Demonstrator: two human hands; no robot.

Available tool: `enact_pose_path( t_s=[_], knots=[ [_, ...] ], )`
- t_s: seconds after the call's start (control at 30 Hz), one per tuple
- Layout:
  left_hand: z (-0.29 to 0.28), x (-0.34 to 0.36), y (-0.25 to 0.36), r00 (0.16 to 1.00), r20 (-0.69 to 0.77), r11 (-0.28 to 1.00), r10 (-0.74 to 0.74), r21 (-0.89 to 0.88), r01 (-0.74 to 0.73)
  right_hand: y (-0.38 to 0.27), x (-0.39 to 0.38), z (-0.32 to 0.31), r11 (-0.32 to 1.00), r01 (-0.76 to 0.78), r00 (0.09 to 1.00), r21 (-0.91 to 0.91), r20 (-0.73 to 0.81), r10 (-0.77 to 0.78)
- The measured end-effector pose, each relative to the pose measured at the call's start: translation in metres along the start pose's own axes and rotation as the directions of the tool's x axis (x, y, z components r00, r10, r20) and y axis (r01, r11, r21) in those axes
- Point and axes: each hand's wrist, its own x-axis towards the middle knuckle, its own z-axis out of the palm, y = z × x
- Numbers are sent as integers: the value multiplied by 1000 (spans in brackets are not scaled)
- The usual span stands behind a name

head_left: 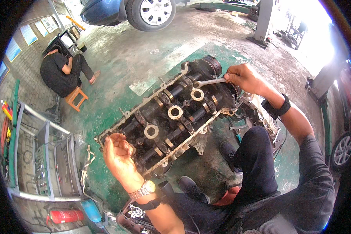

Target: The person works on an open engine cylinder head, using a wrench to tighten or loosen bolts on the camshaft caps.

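A cylinder head [174,112] with two dark camshafts and round pale plug-hole rims lies slantwise before me. My right hand [243,78] grips one end of a wrench [211,82] over its far right part. The wrench's other end sits at a camshaft cap near the far edge; whether it seats on a bolt is hard to see. Toothed wheels [211,66] stand at the far right end, close to that hand. At the near left end, my left hand [120,158] rests by the casting, fingers loosely curled and apart, with nothing visible in them.
A person [60,72] sits on a wooden stool [77,98] at the left. A tool rack [46,156], a red fire extinguisher [66,216] and a blue cylinder [91,211] stand at lower left. A raised blue car [105,11] and a lift post [264,23] are beyond.
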Motion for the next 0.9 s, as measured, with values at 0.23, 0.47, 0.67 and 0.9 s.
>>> enact_pose_path(
  t_s=[0.23,0.47,0.67,0.9],
  knots=[
    [1,-1,2,1000,3,1000,0,3,0,8,11,13,983,-2,999,186,-45,10],
    [2,-1,1,1000,9,1000,22,-10,-22,-1,14,13,939,-175,984,296,95,153],
    [1,0,0,1000,4,1000,18,-1,-18,-13,5,24,993,80,995,92,50,-85],
    [-1,1,0,999,43,1000,13,-12,-12,-23,-3,23,957,273,960,-96,97,-263]
  ],
)
